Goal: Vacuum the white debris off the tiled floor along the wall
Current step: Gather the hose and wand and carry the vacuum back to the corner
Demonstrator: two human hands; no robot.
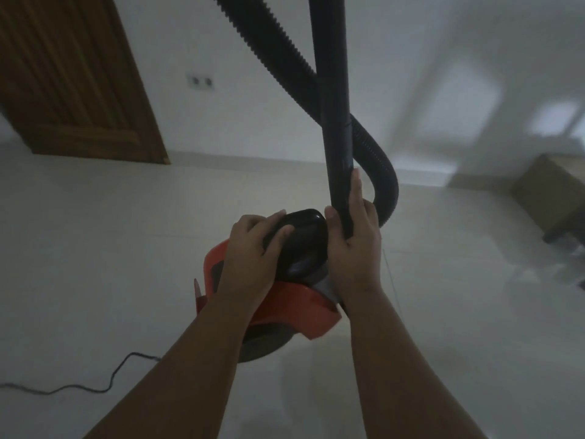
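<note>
Seemingly at set-up only: nothing vacuumed as far as can be judged, no white debris discernible on the dim, blurred tiled floor [110, 248] below the wall [259, 122] at upper middle, nozzle out of frame. At centre frame, gripping the black handle [305, 236] of the orange vacuum [300, 299] with the left hand [253, 245], fingers curled over its top. Just right of that, clasping the upright black tube [332, 90] with the right hand [356, 248], thumb and fingers wrapped round it, ribbed hose [278, 42] looping behind.

- Open tiled floor [95, 242] spreads left of the left hand [250, 248], black cord [111, 378] trailing behind.
- Upright tube [335, 137] and looping hose [387, 185] bar the way beyond the right hand [357, 255].
- Red vacuum [294, 302] blocks below both.
</note>
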